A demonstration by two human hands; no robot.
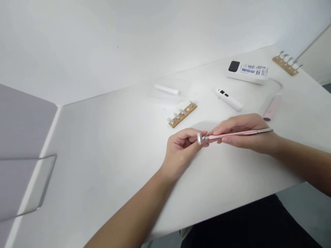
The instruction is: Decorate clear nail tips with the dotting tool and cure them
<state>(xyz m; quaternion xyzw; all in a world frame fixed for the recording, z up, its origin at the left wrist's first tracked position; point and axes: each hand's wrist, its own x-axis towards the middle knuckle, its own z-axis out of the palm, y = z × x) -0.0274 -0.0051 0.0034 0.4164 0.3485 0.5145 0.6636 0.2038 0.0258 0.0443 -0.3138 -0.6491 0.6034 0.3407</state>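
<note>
My left hand is closed in a pinch on a small silver stand with a rounded end, just above the table. Between the fingers of my right hand lies a slim pink pen-like tool with a silver rear end. Its front end meets the silver stand in my view, but I cannot tell whether they touch. Fingers hide whatever is at the stand's far end. Beyond my left hand lies a wooden strip bearing several silver stands, with a bare white spot among them.
Beyond the hands, a white stick, a white handheld device and a larger white box-shaped device lie on the table. A pink cylindrical tool is at right, near a second wooden strip. A clear-edged panel stands left.
</note>
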